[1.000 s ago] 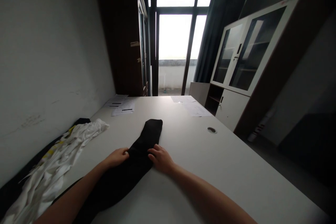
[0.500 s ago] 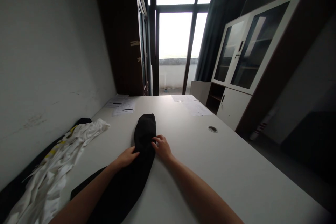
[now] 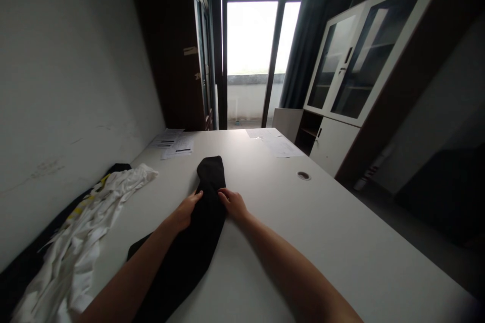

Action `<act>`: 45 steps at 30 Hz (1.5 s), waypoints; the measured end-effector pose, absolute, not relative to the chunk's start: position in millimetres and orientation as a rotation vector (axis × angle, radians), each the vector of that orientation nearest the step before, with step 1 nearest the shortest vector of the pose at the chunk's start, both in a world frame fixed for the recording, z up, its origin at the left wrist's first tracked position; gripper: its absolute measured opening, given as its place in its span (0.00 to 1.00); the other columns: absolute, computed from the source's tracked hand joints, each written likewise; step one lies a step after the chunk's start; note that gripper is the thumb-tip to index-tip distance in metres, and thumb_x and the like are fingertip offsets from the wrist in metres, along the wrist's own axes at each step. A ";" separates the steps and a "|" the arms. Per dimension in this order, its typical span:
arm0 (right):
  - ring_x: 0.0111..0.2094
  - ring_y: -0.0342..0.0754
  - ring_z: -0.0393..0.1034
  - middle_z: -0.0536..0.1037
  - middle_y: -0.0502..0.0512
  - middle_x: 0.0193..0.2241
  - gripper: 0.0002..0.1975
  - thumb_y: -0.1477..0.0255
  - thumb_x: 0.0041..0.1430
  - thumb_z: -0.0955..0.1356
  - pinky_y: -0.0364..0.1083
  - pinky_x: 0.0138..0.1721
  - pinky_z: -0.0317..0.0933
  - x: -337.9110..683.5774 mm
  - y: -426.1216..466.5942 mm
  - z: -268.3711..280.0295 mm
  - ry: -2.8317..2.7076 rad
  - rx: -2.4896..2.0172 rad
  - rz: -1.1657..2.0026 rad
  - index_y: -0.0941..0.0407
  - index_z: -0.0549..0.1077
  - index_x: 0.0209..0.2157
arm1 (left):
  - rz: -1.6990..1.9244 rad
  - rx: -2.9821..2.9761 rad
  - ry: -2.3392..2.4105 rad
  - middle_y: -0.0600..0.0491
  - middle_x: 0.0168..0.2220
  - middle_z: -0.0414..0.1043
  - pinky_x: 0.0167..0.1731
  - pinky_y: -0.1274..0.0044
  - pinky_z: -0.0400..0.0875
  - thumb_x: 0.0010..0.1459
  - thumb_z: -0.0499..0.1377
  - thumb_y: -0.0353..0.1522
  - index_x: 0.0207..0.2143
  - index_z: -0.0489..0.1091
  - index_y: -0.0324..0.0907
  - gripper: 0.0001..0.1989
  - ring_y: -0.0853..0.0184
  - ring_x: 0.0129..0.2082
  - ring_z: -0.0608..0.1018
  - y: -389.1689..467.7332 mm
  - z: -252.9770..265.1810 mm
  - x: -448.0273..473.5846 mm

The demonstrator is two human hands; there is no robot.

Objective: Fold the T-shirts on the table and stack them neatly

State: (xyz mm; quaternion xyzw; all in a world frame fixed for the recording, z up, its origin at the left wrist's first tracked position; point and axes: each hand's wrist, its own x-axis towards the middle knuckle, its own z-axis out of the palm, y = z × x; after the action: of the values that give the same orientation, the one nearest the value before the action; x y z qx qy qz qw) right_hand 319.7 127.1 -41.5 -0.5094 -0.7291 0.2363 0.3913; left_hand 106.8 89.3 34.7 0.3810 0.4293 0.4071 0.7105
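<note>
A long piece of black cloth (image 3: 202, 234) lies lengthwise on the white table (image 3: 273, 242), its narrower rounded end pointing away from me. What garment it is, if any, I cannot make out. On its left edge my left hand (image 3: 186, 209) pinches the fabric between thumb and fingers. My right hand (image 3: 233, 203) grips the opposite edge, with the fingertips closed on the cloth. Both hands are close to the far end, a short way apart. My left forearm covers part of the cloth's lower left side.
White crumpled fabric (image 3: 94, 212) with yellow and black cloth beside it runs along the left wall. Paper sheets (image 3: 178, 149) lie at the far left, and more sheets (image 3: 282, 146) at the far right. A round cable hole (image 3: 303, 175) is near the right edge. Cabinets (image 3: 341, 70) stand beyond.
My left hand has slid forward along the cloth's edge, and the lower left part of the cloth has drawn inward. The right hand stays at its edge. The view has tilted slightly down.
</note>
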 end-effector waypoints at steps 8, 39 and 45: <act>0.34 0.48 0.75 0.79 0.53 0.37 0.28 0.50 0.69 0.58 0.46 0.35 0.68 350.7 159.7 -50.2 -1.345 -1.268 0.988 0.53 0.68 0.59 | 0.613 1.748 0.907 0.43 0.65 0.66 0.69 0.61 0.52 0.63 0.59 0.41 0.65 0.66 0.41 0.30 0.51 0.67 0.64 89.0 -3.4 174.4; 0.34 0.50 0.68 0.76 0.53 0.32 0.10 0.64 0.66 0.61 0.45 0.38 0.57 398.3 181.6 -57.0 -1.065 -1.731 0.365 0.52 0.71 0.38 | 0.096 2.047 1.249 0.52 0.37 0.78 0.40 0.73 0.71 0.59 0.61 0.43 0.52 0.74 0.43 0.22 0.60 0.38 0.78 101.2 9.2 92.1; 0.34 0.51 0.67 0.77 0.55 0.32 0.08 0.65 0.66 0.62 0.46 0.38 0.56 433.7 186.2 -59.2 -1.024 -1.823 0.287 0.53 0.71 0.37 | 0.097 1.463 0.959 0.48 0.57 0.74 0.57 0.69 0.69 0.56 0.67 0.48 0.59 0.72 0.45 0.31 0.56 0.58 0.74 75.6 14.7 86.2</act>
State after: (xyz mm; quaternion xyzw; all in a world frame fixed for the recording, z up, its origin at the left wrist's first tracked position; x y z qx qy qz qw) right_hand 433.7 186.2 -59.2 -0.7515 -0.4221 0.1183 0.4930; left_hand 86.2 75.6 14.7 0.6414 0.4206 0.0427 0.6403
